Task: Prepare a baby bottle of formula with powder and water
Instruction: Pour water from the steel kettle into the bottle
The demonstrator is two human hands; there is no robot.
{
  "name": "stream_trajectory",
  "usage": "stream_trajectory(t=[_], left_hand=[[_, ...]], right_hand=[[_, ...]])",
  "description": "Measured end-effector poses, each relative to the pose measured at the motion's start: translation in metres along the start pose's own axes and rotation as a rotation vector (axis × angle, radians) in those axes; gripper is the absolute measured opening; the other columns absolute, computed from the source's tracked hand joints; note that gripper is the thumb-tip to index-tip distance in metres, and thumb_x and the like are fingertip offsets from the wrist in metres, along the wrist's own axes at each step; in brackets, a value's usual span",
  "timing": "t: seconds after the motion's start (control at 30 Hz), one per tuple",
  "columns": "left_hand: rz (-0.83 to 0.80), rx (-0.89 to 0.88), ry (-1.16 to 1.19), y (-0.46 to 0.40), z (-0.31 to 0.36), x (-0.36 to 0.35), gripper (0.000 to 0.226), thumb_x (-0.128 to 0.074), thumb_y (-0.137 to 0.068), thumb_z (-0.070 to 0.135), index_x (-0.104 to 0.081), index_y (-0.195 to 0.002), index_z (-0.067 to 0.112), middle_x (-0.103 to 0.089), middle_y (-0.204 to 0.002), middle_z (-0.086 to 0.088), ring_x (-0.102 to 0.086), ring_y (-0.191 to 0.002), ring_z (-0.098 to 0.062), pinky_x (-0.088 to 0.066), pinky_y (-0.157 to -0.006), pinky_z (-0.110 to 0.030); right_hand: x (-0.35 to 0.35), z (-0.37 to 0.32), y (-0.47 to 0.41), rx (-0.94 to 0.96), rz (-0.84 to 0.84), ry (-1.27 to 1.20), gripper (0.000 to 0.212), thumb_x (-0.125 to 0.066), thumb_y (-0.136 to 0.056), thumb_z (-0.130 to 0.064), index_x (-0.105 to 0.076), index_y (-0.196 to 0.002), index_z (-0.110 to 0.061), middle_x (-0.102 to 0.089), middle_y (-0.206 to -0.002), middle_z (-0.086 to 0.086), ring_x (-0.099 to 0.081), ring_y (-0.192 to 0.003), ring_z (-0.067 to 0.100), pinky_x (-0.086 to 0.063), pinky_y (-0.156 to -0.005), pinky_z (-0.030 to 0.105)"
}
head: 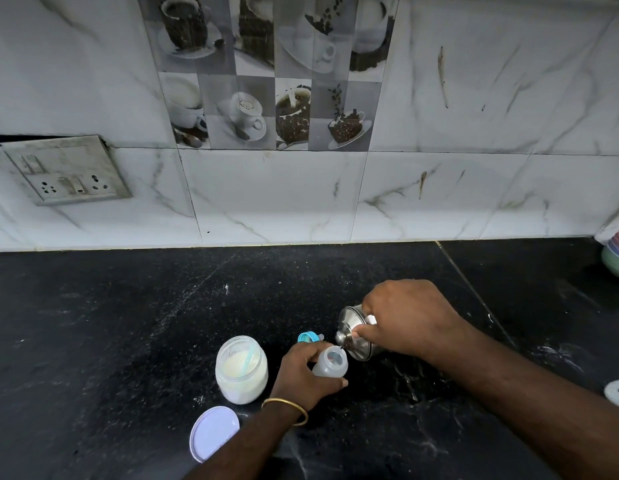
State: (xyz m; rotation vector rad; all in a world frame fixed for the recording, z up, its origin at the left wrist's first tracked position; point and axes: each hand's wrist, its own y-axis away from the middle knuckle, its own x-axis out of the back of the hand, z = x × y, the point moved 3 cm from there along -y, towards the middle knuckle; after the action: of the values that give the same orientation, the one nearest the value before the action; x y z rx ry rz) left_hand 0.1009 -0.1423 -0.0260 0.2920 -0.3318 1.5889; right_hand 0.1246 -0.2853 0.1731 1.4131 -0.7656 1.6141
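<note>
My left hand (301, 375) grips a small translucent baby bottle (330, 365), open at the top, standing on the black counter (128, 323). My right hand (405, 320) holds a steel cup (353, 336) tilted with its rim right over the bottle's mouth. The bottle's blue cap with nipple (308, 337) lies just behind the bottle. Left of it stands an open glass jar of white powder (241, 370) with a light blue scoop inside. The jar's pale lid (212, 432) lies flat in front of it.
A tiled wall with a switch and socket plate (63, 171) rises behind the counter. Stacked pastel bowls (618, 258) sit at the far right edge. A white round object (618, 393) shows at the right border. Powder specks dot the counter.
</note>
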Motion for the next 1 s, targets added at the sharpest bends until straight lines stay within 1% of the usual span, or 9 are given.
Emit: stream_trajectory(t=[0.1, 0.2, 0.33, 0.47, 0.57, 0.67, 0.8, 0.9, 1.0], left_hand=[[0.003, 0.000, 0.009, 0.001, 0.001, 0.000, 0.050, -0.095, -0.051, 0.024, -0.069, -0.091, 0.040, -0.065, -0.096, 0.015, -0.057, -0.096, 0.015, -0.044, -0.076, -0.002], [-0.002, 0.001, 0.009, 0.001, 0.002, 0.001, 0.049, -0.095, -0.052, 0.023, -0.069, -0.090, 0.039, -0.065, -0.095, 0.018, -0.055, -0.096, 0.017, -0.043, -0.076, -0.001], [0.001, 0.009, -0.002, 0.001, 0.000, 0.000, 0.048, -0.095, -0.050, 0.027, -0.071, -0.090, 0.039, -0.066, -0.095, 0.018, -0.060, -0.096, 0.008, -0.044, -0.077, -0.003], [-0.004, 0.009, 0.015, 0.002, 0.003, 0.001, 0.050, -0.095, -0.051, 0.024, -0.070, -0.092, 0.038, -0.066, -0.097, 0.015, -0.057, -0.095, 0.013, -0.044, -0.076, -0.002], [-0.002, 0.018, 0.015, 0.002, 0.002, 0.000, 0.049, -0.095, -0.050, 0.028, -0.070, -0.091, 0.040, -0.067, -0.097, 0.013, -0.062, -0.092, 0.005, -0.046, -0.076, -0.004], [-0.002, 0.029, 0.005, 0.002, 0.002, 0.000, 0.049, -0.094, -0.050, 0.030, -0.070, -0.092, 0.039, -0.067, -0.098, 0.013, -0.061, -0.093, 0.006, -0.045, -0.077, -0.005], [-0.002, 0.029, 0.007, 0.002, 0.001, -0.001, 0.051, -0.094, -0.050, 0.030, -0.075, -0.097, 0.032, -0.068, -0.098, 0.013, -0.062, -0.094, 0.003, -0.046, -0.077, -0.007], [0.003, 0.039, 0.017, 0.002, 0.000, 0.000, 0.053, -0.094, -0.050, 0.030, -0.075, -0.100, 0.030, -0.069, -0.100, 0.010, -0.060, -0.095, 0.009, -0.046, -0.077, -0.005], [0.011, 0.047, 0.042, 0.002, -0.001, 0.001, 0.054, -0.095, -0.051, 0.023, -0.075, -0.102, 0.024, -0.069, -0.102, 0.006, -0.061, -0.094, 0.011, -0.046, -0.075, -0.004]], right_hand=[[0.000, 0.000, 0.000, -0.002, 0.002, 0.007, 0.036, -0.054, -0.088, -0.056, -0.072, -0.103, -0.027, -0.070, -0.102, -0.006, -0.066, -0.090, 0.019, -0.047, -0.069, 0.031], [0.001, 0.000, 0.001, 0.001, -0.003, 0.009, 0.036, -0.054, -0.088, -0.055, -0.072, -0.103, -0.027, -0.070, -0.101, -0.006, -0.065, -0.089, 0.019, -0.048, -0.069, 0.031], [0.001, -0.001, 0.001, 0.002, 0.002, 0.018, 0.036, -0.054, -0.089, -0.055, -0.071, -0.104, -0.027, -0.070, -0.101, -0.006, -0.065, -0.088, 0.019, -0.052, -0.072, 0.032], [0.000, 0.000, 0.002, -0.002, 0.014, 0.007, 0.038, -0.055, -0.088, -0.056, -0.072, -0.105, -0.027, -0.070, -0.101, -0.007, -0.066, -0.088, 0.018, -0.052, -0.072, 0.031], [-0.002, 0.000, 0.002, -0.006, 0.022, 0.002, 0.037, -0.055, -0.088, -0.056, -0.072, -0.104, -0.027, -0.071, -0.099, -0.007, -0.066, -0.086, 0.018, -0.051, -0.070, 0.030], [-0.004, 0.002, 0.004, -0.007, 0.039, -0.008, 0.038, -0.055, -0.088, -0.058, -0.072, -0.104, -0.027, -0.071, -0.098, -0.007, -0.066, -0.086, 0.017, -0.048, -0.068, 0.029], [-0.011, 0.008, 0.006, -0.035, 0.057, -0.047, 0.040, -0.051, -0.089, -0.061, -0.071, -0.103, -0.029, -0.070, -0.101, -0.008, -0.066, -0.091, 0.017, -0.046, -0.070, 0.029], [-0.023, 0.016, 0.011, -0.097, 0.046, -0.126, 0.042, -0.049, -0.088, -0.065, -0.070, -0.095, -0.029, -0.068, -0.095, -0.009, -0.063, -0.087, 0.013, -0.045, -0.067, 0.029], [-0.042, 0.028, 0.016, -0.174, 0.014, -0.286, 0.049, -0.053, -0.086, -0.068, -0.059, -0.069, -0.023, -0.059, -0.072, -0.009, -0.056, -0.069, 0.008, -0.040, -0.059, 0.027]])
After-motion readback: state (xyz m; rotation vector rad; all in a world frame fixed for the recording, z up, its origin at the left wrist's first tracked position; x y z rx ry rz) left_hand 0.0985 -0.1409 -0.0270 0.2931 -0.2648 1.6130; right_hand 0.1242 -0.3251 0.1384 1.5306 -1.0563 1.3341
